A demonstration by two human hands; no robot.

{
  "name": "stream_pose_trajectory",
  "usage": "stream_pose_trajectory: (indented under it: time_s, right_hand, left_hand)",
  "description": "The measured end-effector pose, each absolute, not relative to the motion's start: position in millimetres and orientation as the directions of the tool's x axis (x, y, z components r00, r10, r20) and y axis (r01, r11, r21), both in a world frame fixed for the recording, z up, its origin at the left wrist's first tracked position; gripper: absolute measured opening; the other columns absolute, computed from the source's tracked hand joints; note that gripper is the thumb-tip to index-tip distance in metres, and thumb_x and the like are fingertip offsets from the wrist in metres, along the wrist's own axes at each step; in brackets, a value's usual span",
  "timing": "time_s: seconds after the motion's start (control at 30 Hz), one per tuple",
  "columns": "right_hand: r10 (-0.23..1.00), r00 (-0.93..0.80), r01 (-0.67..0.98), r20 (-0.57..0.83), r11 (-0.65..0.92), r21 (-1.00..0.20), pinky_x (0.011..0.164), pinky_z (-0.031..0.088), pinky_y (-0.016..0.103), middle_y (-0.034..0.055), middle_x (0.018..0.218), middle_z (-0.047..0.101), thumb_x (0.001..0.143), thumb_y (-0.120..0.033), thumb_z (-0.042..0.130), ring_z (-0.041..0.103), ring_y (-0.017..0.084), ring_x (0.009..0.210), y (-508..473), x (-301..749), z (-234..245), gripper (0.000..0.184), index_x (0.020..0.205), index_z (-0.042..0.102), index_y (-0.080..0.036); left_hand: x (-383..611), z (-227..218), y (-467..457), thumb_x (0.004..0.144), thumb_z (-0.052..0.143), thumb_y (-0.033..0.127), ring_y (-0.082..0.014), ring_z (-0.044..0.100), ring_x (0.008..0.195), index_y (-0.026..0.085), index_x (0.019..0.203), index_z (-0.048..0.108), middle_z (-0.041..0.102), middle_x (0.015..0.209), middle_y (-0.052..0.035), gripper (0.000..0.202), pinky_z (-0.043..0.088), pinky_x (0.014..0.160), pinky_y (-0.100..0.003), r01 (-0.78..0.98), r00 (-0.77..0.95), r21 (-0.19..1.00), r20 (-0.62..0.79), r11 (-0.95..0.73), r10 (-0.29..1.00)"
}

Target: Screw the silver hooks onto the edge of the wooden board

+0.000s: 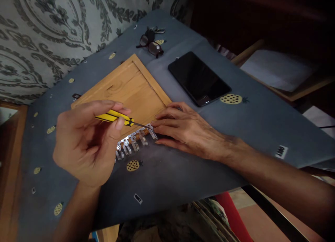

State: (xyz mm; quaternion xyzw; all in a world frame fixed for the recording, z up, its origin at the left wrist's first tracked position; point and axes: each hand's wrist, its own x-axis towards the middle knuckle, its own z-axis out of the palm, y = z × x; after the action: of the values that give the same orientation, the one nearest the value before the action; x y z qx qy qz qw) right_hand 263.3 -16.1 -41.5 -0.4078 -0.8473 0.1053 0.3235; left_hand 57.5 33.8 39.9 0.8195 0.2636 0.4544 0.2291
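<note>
My left hand (86, 141) pinches a small screwdriver (117, 118) with a yellow and black handle, its thin shaft pointing right at the end of a row of small metal hooks (133, 142). The hooks are fixed along the near edge of a wooden board (125, 87) lying on a grey cloth. My right hand (183, 128) lies flat on the cloth beside the board's corner, with fingertips pressing the last hook at the right end of the row.
A black phone (199, 78) lies face up to the right of the board. Dark-framed glasses (150, 43) rest at the far end of the grey patterned cloth (183, 172). A patterned fabric hangs behind on the left.
</note>
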Motion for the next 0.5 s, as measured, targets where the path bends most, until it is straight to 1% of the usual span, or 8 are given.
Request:
stream_pose_trajectory:
  time_s: [0.07, 0.17, 0.23, 0.37, 0.5]
  right_hand:
    - [0.758, -0.459, 0.617, 0.462, 0.647, -0.448, 0.106, 0.039, 0.050, 0.0065, 0.112, 0.077, 0.102, -0.036, 0.051, 0.061, 0.026, 0.113, -16, 263, -41, 0.027, 0.109, 0.072, -0.020]
    - [0.766, -0.463, 0.620, 0.446, 0.640, -0.454, 0.106, 0.039, 0.051, 0.0060, 0.113, 0.077, 0.101, -0.035, 0.053, 0.061, 0.026, 0.114, -16, 263, -41, 0.025, 0.110, 0.072, -0.023]
    - [0.767, -0.461, 0.626, 0.446, 0.638, -0.448, 0.106, 0.038, 0.050, 0.0062, 0.113, 0.077, 0.101, -0.035, 0.053, 0.061, 0.026, 0.114, -16, 263, -40, 0.025, 0.111, 0.072, -0.023]
    - [0.756, -0.458, 0.627, 0.467, 0.647, -0.433, 0.105, 0.039, 0.048, 0.0057, 0.115, 0.077, 0.101, -0.035, 0.054, 0.061, 0.026, 0.114, -16, 262, -41, 0.025, 0.111, 0.072, -0.021]
    - [0.751, -0.452, 0.629, 0.481, 0.651, -0.425, 0.103, 0.040, 0.048, 0.0078, 0.111, 0.078, 0.102, -0.035, 0.052, 0.062, 0.026, 0.112, -16, 262, -42, 0.027, 0.111, 0.072, -0.019]
  left_hand:
    - [61, 39, 35, 0.085, 0.068, 0.004, -0.0170, 0.075, 0.086, 0.025, 0.112, 0.070, 0.072, 0.098, -0.0015, 0.034, 0.070, 0.075, -0.033, 0.203, 0.388, 0.575, 0.696, -0.793, 0.604]
    - [64, 37, 36, 0.081, 0.072, 0.003, -0.0173, 0.075, 0.084, 0.025, 0.113, 0.069, 0.071, 0.098, -0.0004, 0.039, 0.070, 0.076, -0.035, 0.185, 0.379, 0.538, 0.733, -0.823, 0.564]
    - [64, 36, 35, 0.081, 0.072, 0.005, -0.0177, 0.075, 0.085, 0.026, 0.114, 0.068, 0.069, 0.099, 0.0001, 0.040, 0.070, 0.077, -0.037, 0.198, 0.375, 0.547, 0.724, -0.813, 0.579]
    - [60, 36, 33, 0.085, 0.070, 0.008, -0.0183, 0.075, 0.086, 0.025, 0.113, 0.066, 0.069, 0.100, -0.0014, 0.034, 0.069, 0.079, -0.039, 0.205, 0.402, 0.586, 0.680, -0.784, 0.614]
    - [54, 38, 34, 0.088, 0.067, 0.011, -0.0183, 0.074, 0.090, 0.025, 0.113, 0.066, 0.071, 0.104, -0.0019, 0.028, 0.068, 0.079, -0.038, 0.260, 0.447, 0.561, 0.651, -0.786, 0.613]
